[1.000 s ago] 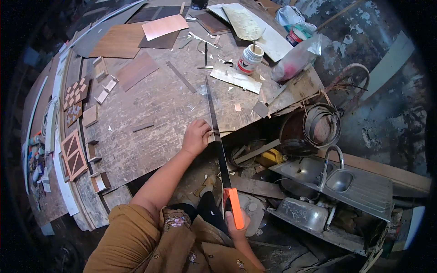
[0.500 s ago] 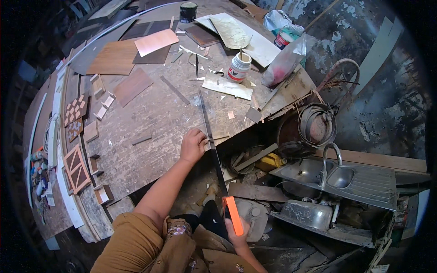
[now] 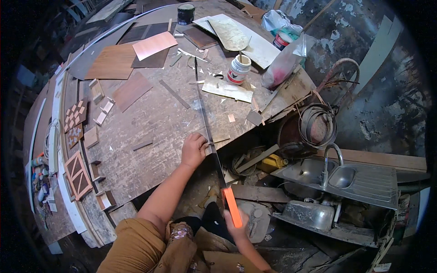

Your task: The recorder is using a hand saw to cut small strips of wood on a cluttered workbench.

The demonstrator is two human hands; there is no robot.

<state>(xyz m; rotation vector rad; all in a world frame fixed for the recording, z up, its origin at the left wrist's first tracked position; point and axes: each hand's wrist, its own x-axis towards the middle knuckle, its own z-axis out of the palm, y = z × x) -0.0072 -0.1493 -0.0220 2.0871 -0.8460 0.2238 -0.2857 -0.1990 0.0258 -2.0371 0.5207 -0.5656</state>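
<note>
A long, stiff saw (image 3: 210, 136) with an orange handle (image 3: 232, 207) is lain across the workbench edge (image 3: 150, 177), gripped at the handle by the right hand (image 3: 236, 223) and steadied mid-blade by the closed left hand (image 3: 194, 150)

The left arm extends forward from the lower edge, bare from an ochre sleeve at the upper arm, elbow nearly straight. The left hand (image 3: 195, 150) lies palm down, fingers curled and pressing at the far end of the reach. The right forearm enters low and close to the body. The right hand (image 3: 236, 227) is closed in a grip, thumb side up.
</note>
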